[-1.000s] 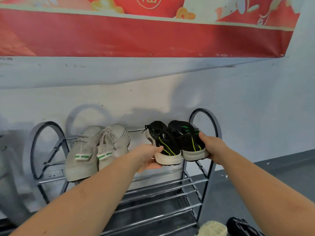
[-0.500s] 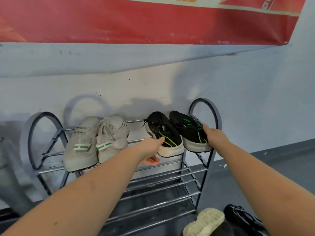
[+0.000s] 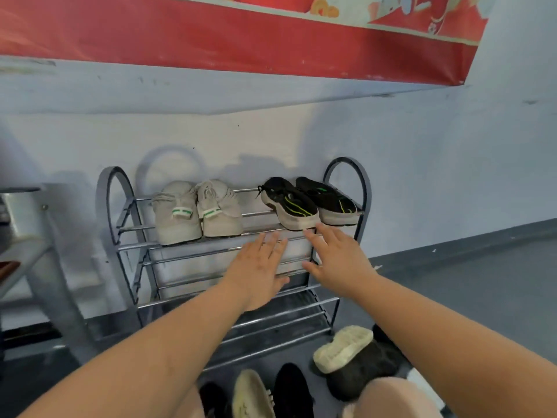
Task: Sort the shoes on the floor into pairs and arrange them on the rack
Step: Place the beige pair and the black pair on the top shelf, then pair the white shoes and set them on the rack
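Both hands are empty, fingers spread and nearly straight, palms facing down in front of the rack. The left hand (image 3: pixel 259 267) hovers before the second tier; the right hand (image 3: pixel 337 260) is just beside it, its fingertips (image 3: pixel 320 228) reaching up close to the heel of the nearer shoe of the black pair, though contact cannot be confirmed.

The pair of black mesh sneakers with yellow-green stripes and pale soles (image 3: pixel 307 203) sits on the right half of the top tier of the grey metal shoe rack with looped end frames (image 3: pixel 108 206), heels toward the person. To their left on the same tier, apart from them, rests the pair of beige canvas sneakers with green-and-white heel tabs (image 3: pixel 196 211), the two shoes touching each other.

No brand or lettering is legible on any shoe.

On the grey floor (image 3: pixel 482 291) below the rack's right end lies an overturned dark shoe with a cream sole (image 3: pixel 346 348). Nearer the person are a cream knit shoe (image 3: pixel 251 393) and a black shoe (image 3: pixel 291 390), side by side. Behind the rack stands a pale wall (image 3: pixel 422 164), with a red banner (image 3: pixel 211 34) hung across its top.
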A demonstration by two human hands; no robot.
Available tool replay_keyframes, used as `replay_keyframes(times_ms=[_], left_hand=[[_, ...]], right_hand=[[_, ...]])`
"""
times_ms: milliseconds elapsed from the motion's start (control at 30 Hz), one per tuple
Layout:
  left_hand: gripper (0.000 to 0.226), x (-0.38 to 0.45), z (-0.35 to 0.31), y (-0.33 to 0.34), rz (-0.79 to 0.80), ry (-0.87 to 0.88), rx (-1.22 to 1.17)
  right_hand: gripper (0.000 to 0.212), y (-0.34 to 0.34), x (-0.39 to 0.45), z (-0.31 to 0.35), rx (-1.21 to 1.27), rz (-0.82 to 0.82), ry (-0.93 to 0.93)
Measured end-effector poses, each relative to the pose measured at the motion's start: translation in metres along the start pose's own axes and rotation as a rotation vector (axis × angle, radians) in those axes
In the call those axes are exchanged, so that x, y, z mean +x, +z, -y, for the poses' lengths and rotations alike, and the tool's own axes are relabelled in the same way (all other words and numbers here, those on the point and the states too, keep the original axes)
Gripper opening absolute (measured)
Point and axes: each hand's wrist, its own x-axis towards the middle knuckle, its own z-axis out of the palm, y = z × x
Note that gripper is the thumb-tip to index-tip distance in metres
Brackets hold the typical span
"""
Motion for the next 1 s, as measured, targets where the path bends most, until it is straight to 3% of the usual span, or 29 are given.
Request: replay_keyframes(times_ms=[367,500,600,800,1000], left_hand=[[0.075,-0.106,-0.018,0.158,0.268,-0.05,-0.166],[0.09,-0.13,-0.013,0.211,0.28,-0.052,-0.187],[0.072,-0.132,-0.005,0.231,0.344,-0.068,-0.178],[0.071,-0.12,-0.01,0.248,0.468,-0.077,-0.108],[0.07,-0.085,-0.047,0.258,0.451,0.021,-0.117]], right_hand=[[0.07,0.134,-0.081,0.06,0.058,0.324,0.009],[0.072,0.18,-0.102,0.071,0.069,0.421,0.013],[0.072,0.21,-0.116,0.072,0.084,0.481,0.026],[0.07,0.249,-0.143,0.06,0.108,0.573,0.08],[0.07,0.265,-0.152,0.019,0.093,0.628,0.186]])
